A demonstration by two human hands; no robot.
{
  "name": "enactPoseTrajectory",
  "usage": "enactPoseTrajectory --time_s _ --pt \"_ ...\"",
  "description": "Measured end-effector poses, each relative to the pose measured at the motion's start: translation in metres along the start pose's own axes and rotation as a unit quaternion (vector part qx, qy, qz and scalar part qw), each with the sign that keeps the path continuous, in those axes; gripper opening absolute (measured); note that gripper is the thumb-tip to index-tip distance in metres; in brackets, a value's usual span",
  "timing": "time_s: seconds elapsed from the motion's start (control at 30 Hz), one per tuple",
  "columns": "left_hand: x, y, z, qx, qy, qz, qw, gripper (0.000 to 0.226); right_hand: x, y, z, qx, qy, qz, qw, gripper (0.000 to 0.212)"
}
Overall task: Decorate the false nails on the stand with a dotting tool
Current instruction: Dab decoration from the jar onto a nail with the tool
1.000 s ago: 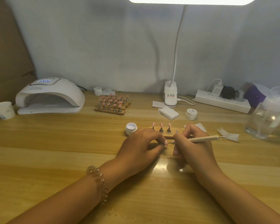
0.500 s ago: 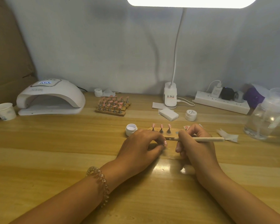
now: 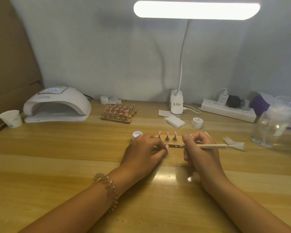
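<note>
Your right hand [image 3: 202, 154] grips the dotting tool [image 3: 212, 146], tip toward the false nail [image 3: 167, 146] pinched by your left hand [image 3: 144, 152]. Both hands partly block the nail stand [image 3: 179, 141] (mid-tabletop, three nails mounted); an open pot [image 3: 136, 134] sits beside it.

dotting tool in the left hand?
No, the right hand pinches the dotting tool; the left hand pinches a pink false nail.

dotting tool [image 3: 208, 146] levelled in right hand [image 3: 201, 153], rear end lower
</note>
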State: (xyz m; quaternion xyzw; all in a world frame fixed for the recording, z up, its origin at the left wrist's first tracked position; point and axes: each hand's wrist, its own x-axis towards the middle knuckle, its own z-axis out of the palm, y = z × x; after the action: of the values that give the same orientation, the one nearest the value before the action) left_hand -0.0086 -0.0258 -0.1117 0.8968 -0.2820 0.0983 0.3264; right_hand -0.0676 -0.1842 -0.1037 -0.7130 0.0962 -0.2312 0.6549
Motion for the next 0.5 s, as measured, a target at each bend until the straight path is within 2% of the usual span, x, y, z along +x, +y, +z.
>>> enactPoseTrajectory --time_s 0.2,0.33,0.37,0.43,0.5 --pt "-0.002 -0.001 -0.004 0.003 0.015 0.006 1.000 0.008 0.001 0.000 -0.003 0.006 -0.005 0.013 1.000 0.034" --pt "0.004 -0.015 -0.017 0.048 0.116 -0.048 0.991 0.032 0.002 0.000 -0.004 0.005 -0.008 0.004 1.000 0.036" --pt "0.006 -0.022 -0.020 0.051 0.121 -0.073 0.989 0.037 0.003 0.000 -0.004 0.005 -0.010 0.000 1.000 0.035" --pt "0.009 -0.037 -0.025 0.057 0.082 -0.125 0.987 0.049 0.003 0.000 -0.003 0.011 -0.012 -0.008 1.000 0.032" --pt "0.011 -0.045 -0.025 0.064 0.032 -0.144 0.987 0.046 0.003 0.001 -0.003 0.020 -0.011 -0.019 1.000 0.028"
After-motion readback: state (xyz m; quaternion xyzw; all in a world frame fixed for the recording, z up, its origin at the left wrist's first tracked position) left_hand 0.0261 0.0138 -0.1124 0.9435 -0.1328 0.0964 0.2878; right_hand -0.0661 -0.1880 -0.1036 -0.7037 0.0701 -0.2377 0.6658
